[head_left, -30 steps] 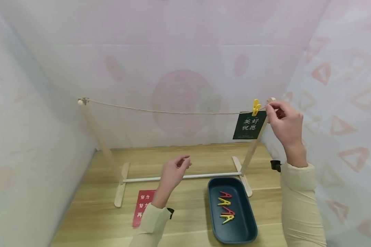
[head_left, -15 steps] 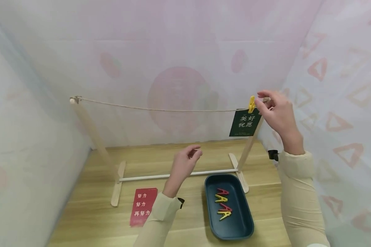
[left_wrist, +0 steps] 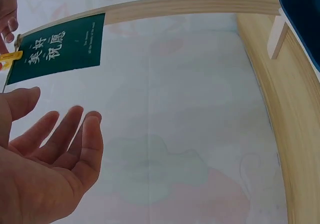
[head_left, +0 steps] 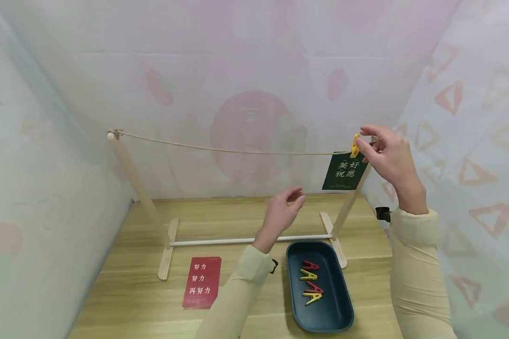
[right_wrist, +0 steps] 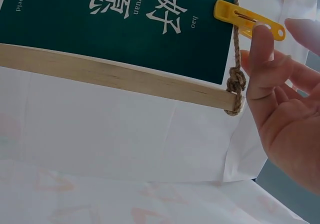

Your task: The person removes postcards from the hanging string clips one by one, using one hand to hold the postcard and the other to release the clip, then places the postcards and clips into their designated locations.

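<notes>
A dark green card (head_left: 343, 173) with white characters hangs from the twine (head_left: 237, 151), held by a yellow clothespin (right_wrist: 245, 20) near the twine's right end. My right hand (head_left: 392, 155) is at the clothespin; one fingertip overlaps its handle end in the right wrist view, while another finger stands apart from it. My left hand (head_left: 280, 212) is raised over the middle of the rack, fingers loosely bent with nothing in them. In the left wrist view, the left hand (left_wrist: 60, 159) has its fingers spread below the green card (left_wrist: 57, 48).
The twine runs between two wooden posts, left (head_left: 137, 188) and right (head_left: 343, 212), joined low by a white rod (head_left: 220, 242). A dark blue tray (head_left: 322, 320) in front holds several red and yellow clothespins (head_left: 311, 287). Red cards (head_left: 201, 282) lie at the table's left.
My left hand has moved right and up, uncovering the red cards. My right hand has shifted from beside the post to the clothespin, its fingers spreading. The green card stays hanging.
</notes>
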A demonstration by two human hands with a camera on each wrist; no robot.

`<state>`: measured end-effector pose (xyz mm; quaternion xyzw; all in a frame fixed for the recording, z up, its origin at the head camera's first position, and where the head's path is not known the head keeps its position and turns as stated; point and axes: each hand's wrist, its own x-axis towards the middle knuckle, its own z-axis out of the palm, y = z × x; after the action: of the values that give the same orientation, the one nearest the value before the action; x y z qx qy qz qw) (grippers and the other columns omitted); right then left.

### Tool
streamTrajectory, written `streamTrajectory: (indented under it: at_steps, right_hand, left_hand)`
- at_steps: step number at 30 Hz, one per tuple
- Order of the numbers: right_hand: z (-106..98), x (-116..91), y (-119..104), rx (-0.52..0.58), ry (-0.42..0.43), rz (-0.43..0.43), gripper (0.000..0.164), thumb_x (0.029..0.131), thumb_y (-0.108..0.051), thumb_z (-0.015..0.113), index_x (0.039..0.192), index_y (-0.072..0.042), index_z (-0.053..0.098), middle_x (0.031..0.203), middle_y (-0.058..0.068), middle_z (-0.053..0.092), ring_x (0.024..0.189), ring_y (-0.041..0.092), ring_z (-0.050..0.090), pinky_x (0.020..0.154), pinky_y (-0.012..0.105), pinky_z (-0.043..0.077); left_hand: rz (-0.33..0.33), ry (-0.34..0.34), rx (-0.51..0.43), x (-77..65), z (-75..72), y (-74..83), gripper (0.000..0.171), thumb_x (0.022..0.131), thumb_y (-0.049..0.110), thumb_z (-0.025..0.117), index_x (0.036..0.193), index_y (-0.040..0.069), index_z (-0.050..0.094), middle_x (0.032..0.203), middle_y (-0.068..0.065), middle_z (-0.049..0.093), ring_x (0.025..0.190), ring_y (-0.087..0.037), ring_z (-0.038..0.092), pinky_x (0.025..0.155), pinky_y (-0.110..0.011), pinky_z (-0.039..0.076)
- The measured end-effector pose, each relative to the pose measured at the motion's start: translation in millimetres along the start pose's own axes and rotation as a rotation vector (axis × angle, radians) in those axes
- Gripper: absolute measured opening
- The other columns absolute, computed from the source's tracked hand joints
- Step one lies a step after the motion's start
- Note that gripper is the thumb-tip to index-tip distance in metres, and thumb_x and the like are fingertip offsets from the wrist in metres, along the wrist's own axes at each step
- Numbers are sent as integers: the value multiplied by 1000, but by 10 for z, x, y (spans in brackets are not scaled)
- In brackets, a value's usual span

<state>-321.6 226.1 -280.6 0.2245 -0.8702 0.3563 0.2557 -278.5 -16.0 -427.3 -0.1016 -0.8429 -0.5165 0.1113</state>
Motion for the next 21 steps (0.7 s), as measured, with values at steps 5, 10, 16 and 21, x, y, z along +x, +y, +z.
streamTrajectory:
  at_steps: [5,10,16,21]
  right_hand:
    - [12,-7,33,-13,-24,26,35,97,-25,62,128,-8,64,92,18,71,52,0,57,47,17,40]
    - [22,-3,35,-1,-53,44,37,98,-28,60,130,-10,63,104,16,71,55,7,60,46,19,42]
    - [-3,10,41,-6,-86,54,37,98,-29,60,129,-10,63,110,17,70,57,8,61,46,19,41]
    - [-20,8,46,20,-117,39,36,98,-24,61,128,-6,63,110,21,70,55,5,59,46,17,42]
  left_hand:
    - [-7,-44,52,67,137,25,38,99,31,60,134,18,59,127,-3,67,115,-18,64,94,-36,54]
    - [-20,-62,93,112,222,50,39,99,30,59,137,18,57,130,-2,66,116,-17,63,97,-36,52]
    - [-37,-89,68,189,296,122,41,100,30,57,139,18,54,132,-4,64,119,-20,62,98,-36,52]
    - [-54,-101,66,257,384,202,41,100,29,57,139,17,53,134,-4,63,120,-21,62,98,-35,52]
